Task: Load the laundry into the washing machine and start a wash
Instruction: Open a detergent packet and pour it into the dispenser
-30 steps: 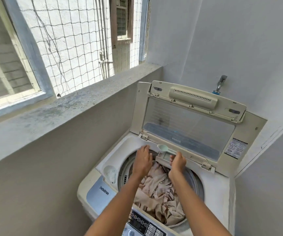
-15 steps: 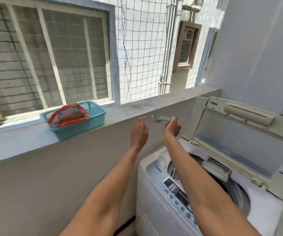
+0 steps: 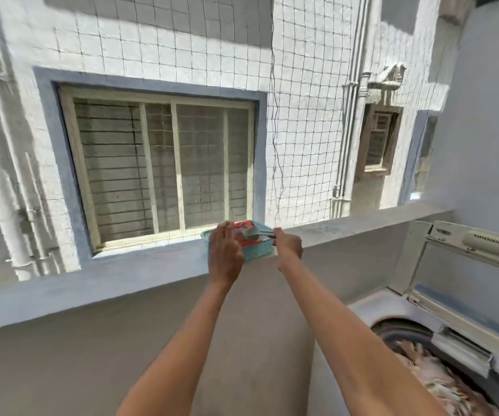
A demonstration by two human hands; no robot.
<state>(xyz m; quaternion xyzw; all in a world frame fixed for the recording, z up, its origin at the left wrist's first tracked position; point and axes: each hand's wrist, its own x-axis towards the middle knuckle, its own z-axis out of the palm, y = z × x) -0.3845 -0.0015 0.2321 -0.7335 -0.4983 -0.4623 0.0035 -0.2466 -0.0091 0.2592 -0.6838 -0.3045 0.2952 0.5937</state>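
A blue plastic basket (image 3: 258, 252) stands on the concrete ledge (image 3: 347, 228), with a red and white detergent bag (image 3: 243, 228) inside it. My right hand (image 3: 287, 244) pinches the handle of a pale green scoop (image 3: 255, 232), whose bowl hangs over the bag. My left hand (image 3: 224, 253) reaches to the basket's left side with fingers extended at the bag. At the lower right, the top-loading washing machine (image 3: 371, 309) has its lid (image 3: 464, 262) raised. Beige striped laundry (image 3: 440, 382) fills its drum, and the detergent drawer (image 3: 464, 352) is pulled out.
A grid of netting (image 3: 302, 115) closes the opening above the ledge. Beyond it is a neighbouring wall with a louvred window (image 3: 161, 166) and pipes (image 3: 350, 130). A plain wall rises behind the machine on the right.
My view and both arms have swung left, away from the washer drum to the basket on the ledge. The right hand has carried the scoop from the detergent drawer to over the bag.
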